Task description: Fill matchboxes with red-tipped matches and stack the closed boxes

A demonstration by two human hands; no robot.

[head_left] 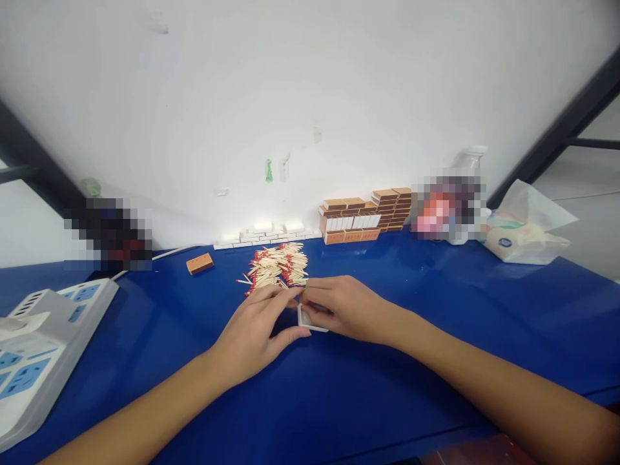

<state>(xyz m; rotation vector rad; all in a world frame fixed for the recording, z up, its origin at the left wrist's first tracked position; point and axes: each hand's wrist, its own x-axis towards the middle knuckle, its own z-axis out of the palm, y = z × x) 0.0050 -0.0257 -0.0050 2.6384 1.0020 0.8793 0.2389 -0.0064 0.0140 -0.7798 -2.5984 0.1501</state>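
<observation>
Our right hand [349,313] curls its fingers around a small white tray [306,321], mostly hiding it. We cannot tell whether our left hand [256,329], fingertips bunched, pinches anything near the matches [278,266].

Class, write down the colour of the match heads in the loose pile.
Red match heads, head view.

Both forearms bare as far as visible; L hand [259,332] & R hand [346,313] bare too.
</observation>
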